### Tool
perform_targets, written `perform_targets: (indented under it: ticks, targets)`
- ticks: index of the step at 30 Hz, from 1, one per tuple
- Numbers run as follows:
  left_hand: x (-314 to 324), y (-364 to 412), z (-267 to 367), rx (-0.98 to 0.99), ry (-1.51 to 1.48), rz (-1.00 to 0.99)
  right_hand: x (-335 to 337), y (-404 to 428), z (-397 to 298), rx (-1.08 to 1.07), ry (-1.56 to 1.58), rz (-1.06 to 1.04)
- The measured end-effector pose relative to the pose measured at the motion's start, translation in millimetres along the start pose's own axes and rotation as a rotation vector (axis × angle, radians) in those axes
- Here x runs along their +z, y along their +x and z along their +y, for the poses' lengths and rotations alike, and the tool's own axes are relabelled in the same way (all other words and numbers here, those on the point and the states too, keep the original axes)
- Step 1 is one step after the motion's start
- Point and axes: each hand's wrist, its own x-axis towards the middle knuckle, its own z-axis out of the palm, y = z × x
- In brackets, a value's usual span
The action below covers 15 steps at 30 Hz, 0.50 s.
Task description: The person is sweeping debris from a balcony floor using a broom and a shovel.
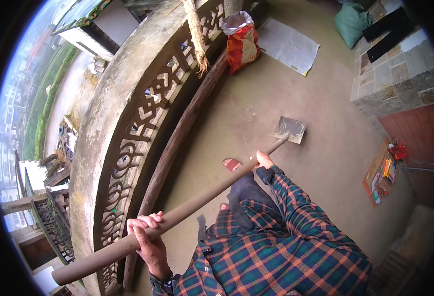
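A long wooden handle slants across the view in front of my body. Its lower end joins a flat, square metal blade, a shovel or hoe head, which appears to rest on the concrete floor. My left hand wraps around the upper part of the handle, thumb on top. Farther down, closer to the blade, my right hand grips the same handle. Some thin scraps lie on the floor to the left of the blade.
A weathered balustrade curves along the left, with a wooden pole at its foot. A straw bundle hangs over it. A red sack stands beside a flat white sheet. At right are a stone ledge and a cardboard piece.
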Motion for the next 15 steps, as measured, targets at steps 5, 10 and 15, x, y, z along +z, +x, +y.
perform_targets:
  ticks: [5,10,15]
  targets:
    - [-3,6,-7,-0.046,-0.056,0.093,-4,16,-4,-0.095,-0.26,-0.021]
    - [-12,-7,4,-0.022,-0.015,0.066,-3,19,21,0.037,-0.211,-0.063]
    - [-34,-28,26,0.035,0.09,0.047,2,-17,76,0.088,0.236,-0.147]
